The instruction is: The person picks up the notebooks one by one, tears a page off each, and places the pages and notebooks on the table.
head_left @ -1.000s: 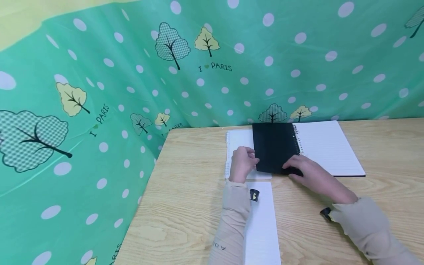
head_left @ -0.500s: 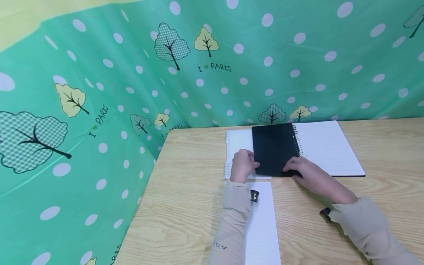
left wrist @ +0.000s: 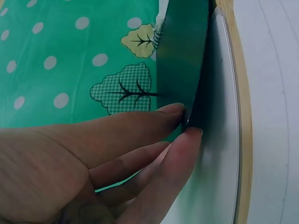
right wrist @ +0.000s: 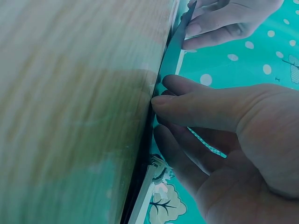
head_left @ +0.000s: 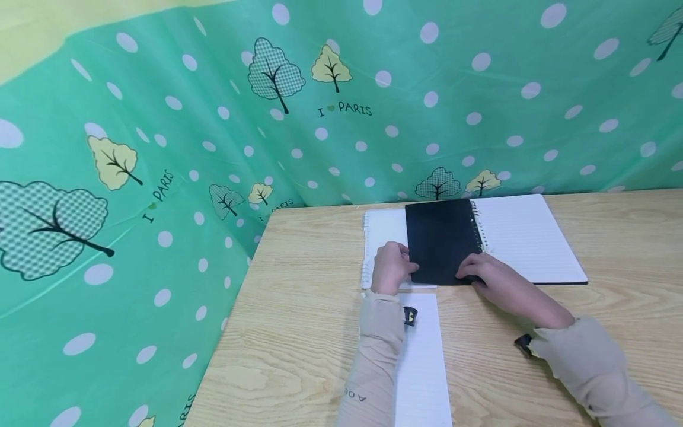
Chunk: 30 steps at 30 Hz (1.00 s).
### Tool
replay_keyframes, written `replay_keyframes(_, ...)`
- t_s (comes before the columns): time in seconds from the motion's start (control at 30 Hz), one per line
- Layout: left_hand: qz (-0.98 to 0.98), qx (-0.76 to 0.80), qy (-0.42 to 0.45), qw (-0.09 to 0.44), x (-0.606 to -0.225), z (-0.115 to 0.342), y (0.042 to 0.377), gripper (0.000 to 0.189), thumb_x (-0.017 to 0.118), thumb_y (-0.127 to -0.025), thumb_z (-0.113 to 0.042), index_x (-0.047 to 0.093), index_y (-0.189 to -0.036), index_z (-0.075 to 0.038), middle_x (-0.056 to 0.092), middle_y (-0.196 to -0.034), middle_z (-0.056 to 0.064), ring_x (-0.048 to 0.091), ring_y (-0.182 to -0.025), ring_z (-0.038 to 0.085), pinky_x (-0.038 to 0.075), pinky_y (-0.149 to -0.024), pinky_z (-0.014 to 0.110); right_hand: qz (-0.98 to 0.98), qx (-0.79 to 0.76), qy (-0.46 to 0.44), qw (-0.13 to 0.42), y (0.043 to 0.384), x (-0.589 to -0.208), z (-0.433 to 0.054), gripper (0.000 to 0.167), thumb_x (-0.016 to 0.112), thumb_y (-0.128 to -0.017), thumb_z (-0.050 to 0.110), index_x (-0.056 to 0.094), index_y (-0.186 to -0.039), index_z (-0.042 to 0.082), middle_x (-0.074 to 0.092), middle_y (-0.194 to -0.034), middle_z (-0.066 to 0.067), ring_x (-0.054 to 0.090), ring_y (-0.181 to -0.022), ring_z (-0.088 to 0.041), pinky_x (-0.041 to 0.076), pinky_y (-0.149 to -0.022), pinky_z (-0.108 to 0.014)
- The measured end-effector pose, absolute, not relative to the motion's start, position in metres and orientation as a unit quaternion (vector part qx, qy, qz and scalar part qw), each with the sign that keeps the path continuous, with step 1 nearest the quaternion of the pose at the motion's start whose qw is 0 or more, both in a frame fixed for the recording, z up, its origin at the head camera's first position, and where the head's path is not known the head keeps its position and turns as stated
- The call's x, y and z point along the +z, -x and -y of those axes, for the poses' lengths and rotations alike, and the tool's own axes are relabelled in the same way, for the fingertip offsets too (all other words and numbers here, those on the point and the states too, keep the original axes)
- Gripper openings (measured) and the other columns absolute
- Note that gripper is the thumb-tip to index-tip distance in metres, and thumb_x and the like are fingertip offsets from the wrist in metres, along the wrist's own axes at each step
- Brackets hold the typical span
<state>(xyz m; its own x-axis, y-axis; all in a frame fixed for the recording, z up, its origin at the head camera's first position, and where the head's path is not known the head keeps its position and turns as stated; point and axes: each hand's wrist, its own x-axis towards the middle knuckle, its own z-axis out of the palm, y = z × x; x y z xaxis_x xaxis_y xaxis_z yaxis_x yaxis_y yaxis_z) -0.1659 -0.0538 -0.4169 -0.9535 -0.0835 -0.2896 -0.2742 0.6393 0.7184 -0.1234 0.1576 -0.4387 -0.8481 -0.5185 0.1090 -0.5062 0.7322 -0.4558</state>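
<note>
Green cloth [head_left: 341, 148] hangs behind and at the left, printed with pale dots, trees and the words "I" and "PARIS" with a heart between them. Below it, we see a light wooden table [head_left: 293, 338] with a streaky grain. Two beige sleeves [head_left: 592, 356] extend over the table from its near side, the left one bearing dark letters. Near the far edge of the table lies an open notebook [head_left: 533, 255]: its lined page is on the right, its black cover [head_left: 443, 237] on the left, and we find a row of binding rings [head_left: 477, 225] between them. The cover overlaps a white pad [head_left: 384, 228], whose ringed edge faces left. Just below the pad is lined paper [head_left: 424, 367], partly hidden by the left sleeve. We see the left hand [head_left: 391, 268] pinching the cover's left edge near its lower corner, fingers close together with that edge between them, raised off the pad. The right hand [head_left: 504, 287] grips the cover's lower edge near the rings, fingers curled onto it. Smallest, a black gadget [head_left: 409, 315] sits at each cuff.
</note>
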Motion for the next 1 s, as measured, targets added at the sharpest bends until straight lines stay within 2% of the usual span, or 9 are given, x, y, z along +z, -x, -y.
replay_keyframes(0.2,-0.903,0.399,0.105,0.116,-0.416,0.053,0.166,0.039,0.08,-0.081,-0.003,0.068,-0.119,-0.003,0.067,-0.09,0.005,0.064,-0.063,0.014,0.054,-0.068,0.028,-0.931,-0.24,0.276,0.011,0.124,-0.438,-0.158,0.026,0.067,-0.083,-0.014,0.074,-0.101,0.004,0.064,-0.108,-0.011,0.062,-0.105,-0.034,0.054,-0.089,-0.05)
replay_keyframes(0.5,-0.904,0.398,0.108,0.117,-0.418,0.053,0.166,0.039,0.08,-0.081,-0.003,0.068,-0.118,-0.003,0.069,-0.091,0.006,0.066,-0.059,0.014,0.053,-0.064,0.026,-0.929,-0.246,0.278,0.011,0.122,-0.438,-0.158,0.024,0.069,-0.084,-0.01,0.074,-0.102,0.004,0.064,-0.109,-0.012,0.061,-0.106,-0.034,0.054,-0.089,-0.05)
replay_keyframes(0.63,-0.911,0.384,0.1,0.112,-0.417,0.053,0.165,0.037,0.08,-0.082,-0.005,0.069,-0.118,-0.005,0.071,-0.095,0.008,0.066,-0.065,0.015,0.054,-0.066,0.027,-0.93,-0.243,0.274,0.016,0.121,-0.437,-0.158,0.022,0.07,-0.085,-0.008,0.074,-0.103,0.004,0.064,-0.109,-0.011,0.061,-0.106,-0.034,0.054,-0.089,-0.05)
replay_keyframes(0.73,-0.928,0.35,0.081,0.097,-0.416,0.053,0.165,0.034,0.08,-0.084,-0.009,0.07,-0.116,-0.006,0.072,-0.096,0.006,0.066,-0.072,0.016,0.053,-0.068,0.029,-0.933,-0.241,0.264,0.033,0.122,-0.434,-0.157,0.021,0.07,-0.087,-0.003,0.073,-0.107,0.004,0.064,-0.111,-0.012,0.061,-0.107,-0.034,0.053,-0.091,-0.051)
replay_keyframes(0.83,-0.946,0.31,0.057,0.07,-0.414,0.052,0.167,0.03,0.08,-0.083,-0.014,0.072,-0.112,-0.009,0.071,-0.09,0.001,0.064,-0.075,0.015,0.052,-0.068,0.03,-0.935,-0.243,0.253,0.045,0.125,-0.428,-0.159,0.022,0.07,-0.089,0.002,0.072,-0.111,0.004,0.064,-0.113,-0.013,0.061,-0.11,-0.035,0.053,-0.092,-0.053)
replay_keyframes(1.0,-0.954,0.295,0.026,0.042,-0.405,0.043,0.17,0.024,0.08,-0.085,-0.02,0.074,-0.107,-0.014,0.071,-0.086,-0.003,0.067,-0.08,0.015,0.053,-0.072,0.031,-0.935,-0.246,0.252,0.043,0.133,-0.413,-0.166,0.025,0.069,-0.091,0.005,0.069,-0.115,0.001,0.064,-0.116,-0.017,0.059,-0.112,-0.039,0.052,-0.093,-0.055)
